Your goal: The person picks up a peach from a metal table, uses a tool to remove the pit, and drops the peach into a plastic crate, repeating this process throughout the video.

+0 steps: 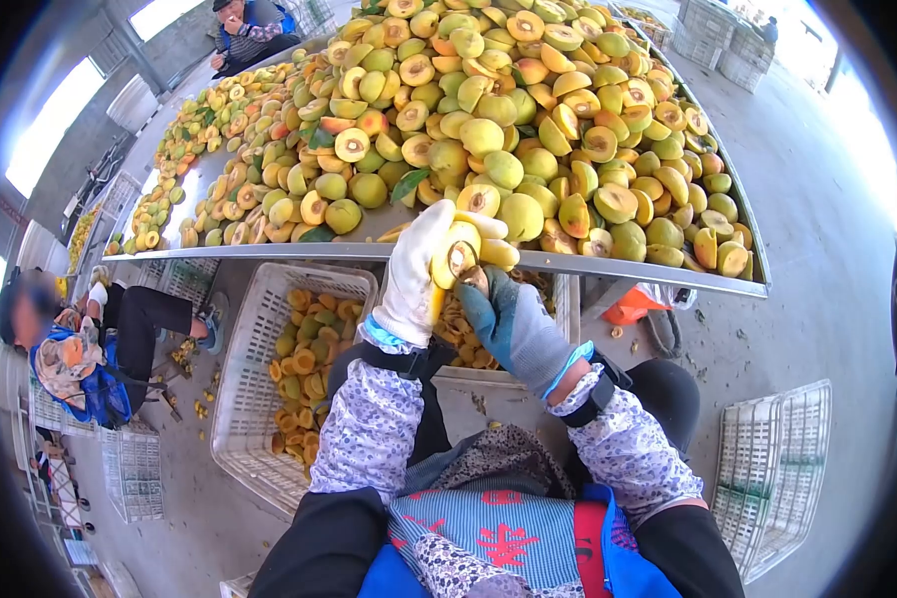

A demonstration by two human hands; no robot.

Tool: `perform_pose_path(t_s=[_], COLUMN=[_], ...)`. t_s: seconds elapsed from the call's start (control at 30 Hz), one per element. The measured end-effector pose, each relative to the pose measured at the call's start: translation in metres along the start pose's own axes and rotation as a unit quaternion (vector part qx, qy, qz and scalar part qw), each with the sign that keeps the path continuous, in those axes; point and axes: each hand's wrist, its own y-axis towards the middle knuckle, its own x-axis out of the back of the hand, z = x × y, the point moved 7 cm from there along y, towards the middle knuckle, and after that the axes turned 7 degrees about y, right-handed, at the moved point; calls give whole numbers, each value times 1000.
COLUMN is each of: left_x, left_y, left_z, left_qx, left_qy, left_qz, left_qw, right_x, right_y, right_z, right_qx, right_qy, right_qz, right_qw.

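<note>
My left hand [409, 274], in a white glove with yellow fingertips, is closed round a halved stone fruit [456, 257], its cut face with a brown centre turned toward me. Close against that half, my right hand [513, 324] in a blue-and-grey glove has its fingers pinched together. A small brown piece [476, 281] shows at its thumb and fingertips; I cannot tell what it is. Both hands are at the near edge of a metal table [628, 267], which bears a large heap of yellow-green fruit [488, 130], many pieces cut in half.
Below the table, a white crate [234, 399] holds fruit halves, and another crate [478, 377] with cut pieces stands beneath my hands. An upright crate [772, 468] is at the right. A seated person [80, 349] is at the left, another person [254, 35] beyond the table.
</note>
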Motion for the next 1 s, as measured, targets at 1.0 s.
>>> perform_pose_path(t_s=[1.0], left_x=[6], left_y=[-9], left_z=[35], left_qx=[63], left_qy=[-206], left_qz=[-200], left_qw=[956], right_x=[-34], right_y=[-9], right_z=[-14], right_qx=[-102], right_qy=[169], right_qz=[15], right_qw=[980])
